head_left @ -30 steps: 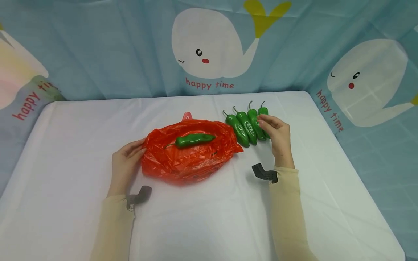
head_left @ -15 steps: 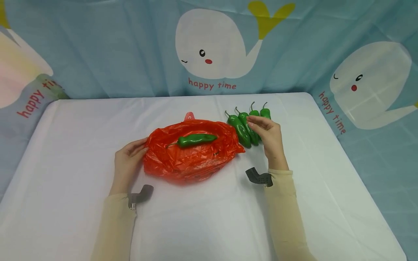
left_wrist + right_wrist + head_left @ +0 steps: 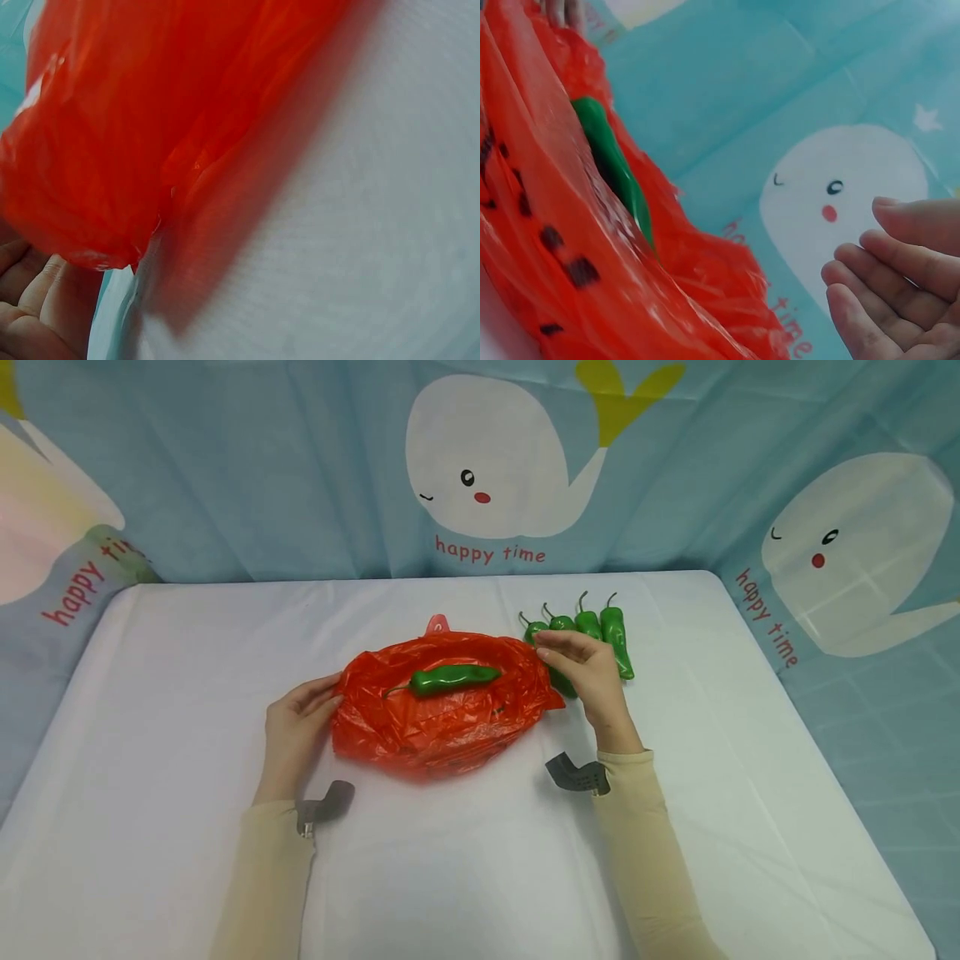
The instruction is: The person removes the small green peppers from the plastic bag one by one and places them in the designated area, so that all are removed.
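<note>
A crumpled red plastic bag lies mid-table with its mouth spread, and one green chili pepper rests on it. At the bag's left edge my left hand holds the plastic between thumb and fingers; the left wrist view shows its fingers partly behind the film. My right hand hovers by the bag's right edge, over a row of green chili peppers, partly hiding them. In the right wrist view its fingers are loosely bent with nothing in them, apart from the bag.
The white-covered table ends at a blue whale-print curtain behind. A small red tab sticks out behind the bag. Dark wrist cameras jut inward from both sleeves.
My right hand has moved left from the far-right pepper across the row to the bag's right edge, uncovering the rightmost pepper. My left hand stays at the bag's left edge.
</note>
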The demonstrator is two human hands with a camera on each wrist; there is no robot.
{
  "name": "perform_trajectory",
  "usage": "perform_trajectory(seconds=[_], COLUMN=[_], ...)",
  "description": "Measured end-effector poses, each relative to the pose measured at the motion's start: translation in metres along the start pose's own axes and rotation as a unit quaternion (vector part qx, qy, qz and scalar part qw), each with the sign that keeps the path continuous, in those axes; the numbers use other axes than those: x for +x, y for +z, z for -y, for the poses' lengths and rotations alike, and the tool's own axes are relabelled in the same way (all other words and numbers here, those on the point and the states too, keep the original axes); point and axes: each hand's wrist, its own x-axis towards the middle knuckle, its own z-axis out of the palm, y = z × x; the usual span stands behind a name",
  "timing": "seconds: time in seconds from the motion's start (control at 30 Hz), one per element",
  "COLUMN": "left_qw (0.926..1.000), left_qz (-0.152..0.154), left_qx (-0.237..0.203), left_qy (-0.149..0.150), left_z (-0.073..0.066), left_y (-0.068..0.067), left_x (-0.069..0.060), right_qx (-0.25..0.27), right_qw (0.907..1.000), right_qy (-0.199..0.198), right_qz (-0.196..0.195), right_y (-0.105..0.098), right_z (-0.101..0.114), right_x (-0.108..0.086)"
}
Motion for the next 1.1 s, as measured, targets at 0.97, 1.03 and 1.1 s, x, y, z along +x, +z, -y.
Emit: perform_trajectory(seconds=[0.97,1.03,1.1], left_qw=[0.9997,0.9996,0.9996], left_qz=[-0.005,-0.005,-0.005], left_qx=[-0.024,-0.027,-0.026], left_qy=[0.006,0.006,0.006], left_z=[0.000,0.000,0.001], left_y=[0.002,0.001,0.000], left_x=[0.002,0.002,0.001], right_qx=[-0.091,-0.099,-0.107], right_qw=[0.9868,0.9849,0.9834], right_qy=[0.046,0.051,0.056], right_qz=[0.126,0.132,0.136], right_y=[0.057,0.061,0.064], right_z=[0.000,-0.002,-0.004], right_x=[0.017,0.018,0.020])
